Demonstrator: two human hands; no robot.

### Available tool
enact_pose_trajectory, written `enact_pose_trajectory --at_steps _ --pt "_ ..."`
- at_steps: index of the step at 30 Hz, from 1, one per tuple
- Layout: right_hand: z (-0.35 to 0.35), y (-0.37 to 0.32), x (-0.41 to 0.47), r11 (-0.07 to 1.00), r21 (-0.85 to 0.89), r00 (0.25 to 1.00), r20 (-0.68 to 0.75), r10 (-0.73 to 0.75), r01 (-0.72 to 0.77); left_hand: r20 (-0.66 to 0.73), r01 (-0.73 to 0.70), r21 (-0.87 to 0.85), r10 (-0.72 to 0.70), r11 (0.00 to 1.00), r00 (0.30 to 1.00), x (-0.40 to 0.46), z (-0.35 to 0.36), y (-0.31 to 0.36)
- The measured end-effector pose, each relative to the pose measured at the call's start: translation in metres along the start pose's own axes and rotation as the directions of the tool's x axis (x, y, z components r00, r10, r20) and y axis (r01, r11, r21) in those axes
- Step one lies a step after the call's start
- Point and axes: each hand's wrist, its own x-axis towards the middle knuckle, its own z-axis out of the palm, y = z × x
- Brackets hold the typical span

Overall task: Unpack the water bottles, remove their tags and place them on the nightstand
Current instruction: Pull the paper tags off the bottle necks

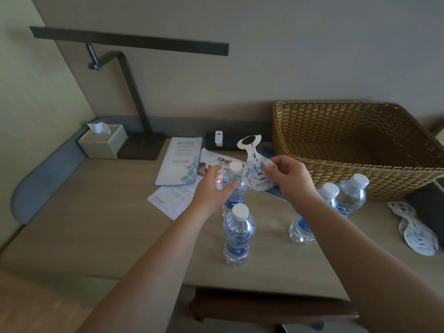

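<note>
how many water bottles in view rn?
4. One in the left hand at centre, one nearer, two at right by the basket: and. None visibly hidden.

Head-worn wide-angle view looks forward and down, close over the nightstand (96, 224).

1. Far bottle (234, 186) – clear plastic, white cap, blue label, upright, its neck bare.
2. Near bottle (237, 236) – same kind, upright, just in front of it.
3. Two right bottles (352, 193) – capped, upright, close together by the basket.
4. Loose tag (255, 164) – white, blue print, raised above the far bottle.
5. Removed tags (416, 231) lie flat, far right.
</note>
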Motion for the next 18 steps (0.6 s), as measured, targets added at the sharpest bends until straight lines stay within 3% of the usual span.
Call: enact_pose_trajectory --at_steps 11,18 --pt "-0.060 -0.014 -0.033 0.999 -0.037 0.982 -0.183 -0.036 0.030 -0.034 -0.333 0.186 0.345 0.924 0.938 -0.019 0.013 0.068" --pt "-0.119 -0.004 -0.056 0.997 0.068 0.955 -0.298 -0.008 0.029 -0.009 -0.495 0.260 0.514 0.829 0.858 -0.050 0.058 0.108"
